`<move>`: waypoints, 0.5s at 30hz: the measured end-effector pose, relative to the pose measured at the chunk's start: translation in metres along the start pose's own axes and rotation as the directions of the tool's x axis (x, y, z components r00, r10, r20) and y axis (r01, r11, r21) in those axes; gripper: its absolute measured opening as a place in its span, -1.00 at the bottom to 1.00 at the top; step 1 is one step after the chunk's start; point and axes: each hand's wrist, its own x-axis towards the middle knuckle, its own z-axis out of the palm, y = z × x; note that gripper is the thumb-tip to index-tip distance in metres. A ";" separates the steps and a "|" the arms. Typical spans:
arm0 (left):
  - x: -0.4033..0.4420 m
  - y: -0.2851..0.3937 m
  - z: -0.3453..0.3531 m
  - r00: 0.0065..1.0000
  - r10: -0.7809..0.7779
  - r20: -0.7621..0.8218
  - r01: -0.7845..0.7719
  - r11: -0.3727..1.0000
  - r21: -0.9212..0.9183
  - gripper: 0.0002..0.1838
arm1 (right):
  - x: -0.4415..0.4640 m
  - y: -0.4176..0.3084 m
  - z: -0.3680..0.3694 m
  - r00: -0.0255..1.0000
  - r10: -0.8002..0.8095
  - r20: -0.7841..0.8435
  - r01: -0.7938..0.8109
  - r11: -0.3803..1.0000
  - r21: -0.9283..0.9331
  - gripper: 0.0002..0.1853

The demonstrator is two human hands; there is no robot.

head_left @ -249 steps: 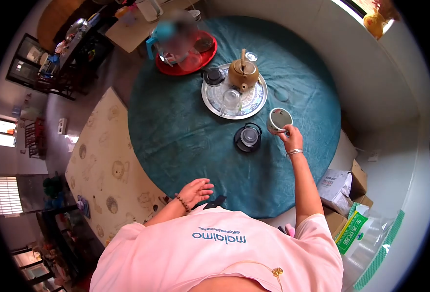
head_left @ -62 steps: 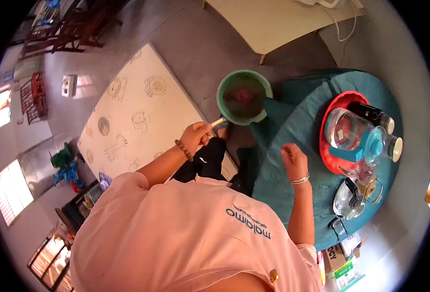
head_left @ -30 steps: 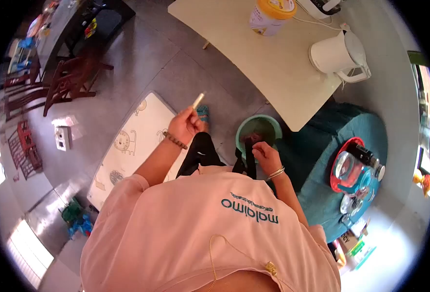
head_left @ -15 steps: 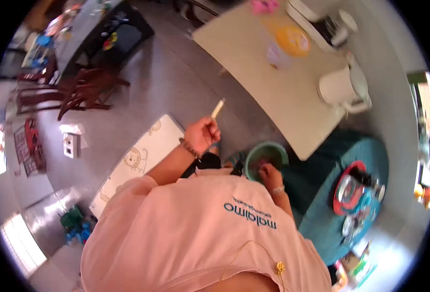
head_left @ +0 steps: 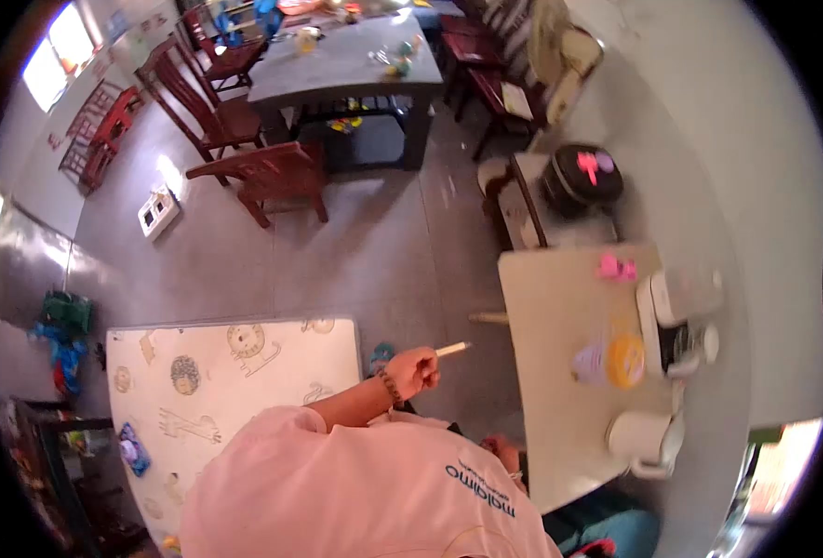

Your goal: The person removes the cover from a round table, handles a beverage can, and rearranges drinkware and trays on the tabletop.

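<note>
The pale stick [head_left: 453,350] was in my left hand [head_left: 414,372], its near end closed in the curled fingers and the rest jutting out. I could not make out from my end just what kind of stick it was. Its long axis ran sideways, away from the left hand toward the robot-side right, with the darker tip tilted slightly forward. That tip pointed roughly at the beige worktop [head_left: 560,363] but sat apart from its edge, with floor [head_left: 462,391] between.

My right hand [head_left: 502,453] was low, close against the shirt [head_left: 355,484] and beside the worktop's near-left edge. It was the farther one from the stick, and partly hidden; I could not tell whether it gripped anything.

Nothing I could see blocked the tip, though the worktop's leg [head_left: 488,318] stuck out just ahead of it. On the worktop, the white kettle [head_left: 639,437] stood nearest me, then the yellow-lidded tub [head_left: 623,361], with a white appliance [head_left: 658,312] and a small pink item [head_left: 618,268] beyond. The animal-print mat [head_left: 272,391] lay to the left, and a wooden chair [head_left: 276,175] stood well ahead.
</note>
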 end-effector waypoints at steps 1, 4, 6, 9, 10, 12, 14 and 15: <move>0.004 0.018 0.001 1.000 0.028 0.013 -0.028 0.999 -0.031 -0.73 | 0.014 -0.023 -0.012 0.999 -0.003 0.052 0.004 1.000 -0.018 -0.80; 0.004 0.077 0.002 0.988 0.156 0.008 -0.156 0.987 -0.024 -0.74 | 0.073 -0.056 -0.015 0.993 -0.087 0.075 0.081 0.993 0.089 -0.78; 0.003 0.110 -0.009 0.976 0.216 -0.031 -0.217 0.974 -0.057 -0.73 | 0.108 -0.097 -0.036 0.978 -0.190 0.087 0.192 0.981 -0.025 -0.77; 0.002 0.144 -0.034 0.945 0.308 -0.110 -0.316 0.947 -0.055 -0.73 | 0.150 -0.134 -0.049 0.958 -0.275 0.080 0.284 0.949 -0.136 -0.78; -0.001 0.151 -0.042 0.921 0.363 -0.141 -0.369 0.929 -0.023 -0.72 | 0.161 -0.137 -0.051 0.959 -0.278 0.053 0.283 0.948 -0.147 -0.78; -0.020 0.177 -0.043 0.894 0.433 -0.113 -0.441 0.896 -0.060 -0.72 | 0.193 -0.130 -0.046 0.926 -0.359 0.115 0.375 0.908 -0.184 -0.78; -0.038 0.198 -0.036 0.805 0.593 -0.003 -0.584 0.792 -0.178 -0.69 | 0.206 -0.159 -0.048 0.913 -0.383 0.140 0.402 0.903 -0.153 -0.79; -0.052 0.211 -0.023 0.787 0.615 -0.049 -0.610 0.765 -0.205 -0.69 | 0.217 -0.167 -0.046 0.905 -0.397 0.155 0.418 0.898 -0.137 -0.79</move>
